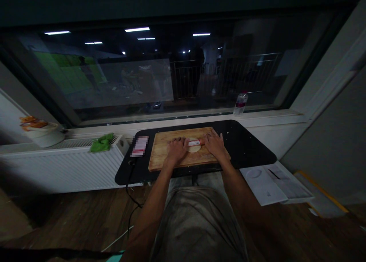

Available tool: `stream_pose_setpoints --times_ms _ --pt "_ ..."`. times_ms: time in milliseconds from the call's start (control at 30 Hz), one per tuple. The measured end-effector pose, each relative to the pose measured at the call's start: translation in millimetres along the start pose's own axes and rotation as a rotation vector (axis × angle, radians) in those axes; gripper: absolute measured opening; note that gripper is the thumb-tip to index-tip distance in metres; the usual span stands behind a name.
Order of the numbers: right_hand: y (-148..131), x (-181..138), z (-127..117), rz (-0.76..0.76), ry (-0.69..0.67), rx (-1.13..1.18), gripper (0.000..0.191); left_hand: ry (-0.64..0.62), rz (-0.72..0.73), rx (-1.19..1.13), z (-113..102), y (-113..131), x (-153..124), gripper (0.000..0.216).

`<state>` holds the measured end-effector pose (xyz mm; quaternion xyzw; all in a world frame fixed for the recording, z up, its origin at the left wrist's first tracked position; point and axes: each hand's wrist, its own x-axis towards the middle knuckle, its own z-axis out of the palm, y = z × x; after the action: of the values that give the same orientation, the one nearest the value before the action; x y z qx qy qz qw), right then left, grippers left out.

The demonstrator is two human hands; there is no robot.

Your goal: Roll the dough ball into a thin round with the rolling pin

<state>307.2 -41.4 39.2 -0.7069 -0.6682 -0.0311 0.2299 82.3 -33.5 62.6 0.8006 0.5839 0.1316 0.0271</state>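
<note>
A wooden board (pixel 160 155) lies on a small black table (pixel 248 147) in front of a window. On the board a pale round piece of dough (pixel 194 148) lies under a short rolling pin (pixel 195 142) with a red and white middle. My left hand (pixel 176 149) rests flat on the pin's left end, fingers stretched out. On the pin's right end my right hand (pixel 214 144) lies the same way, fingers spread forward. Both palms press down on the pin over the dough.
A blurred flat object (pixel 139 146) lies on the table's left part, with a cable (pixel 130 193) hanging below. A green cloth (pixel 102 143) and a bowl (pixel 42 134) sit on the radiator at left. A water bottle (pixel 240 103) stands on the sill. Papers (pixel 274 182) lie at right.
</note>
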Motion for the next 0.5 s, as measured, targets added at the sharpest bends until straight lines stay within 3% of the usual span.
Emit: stream_pose_setpoints --times_ms 500 --pt "4 -69 -6 -0.024 0.141 0.068 0.059 0.107 0.132 -0.095 14 -14 -1 0.045"
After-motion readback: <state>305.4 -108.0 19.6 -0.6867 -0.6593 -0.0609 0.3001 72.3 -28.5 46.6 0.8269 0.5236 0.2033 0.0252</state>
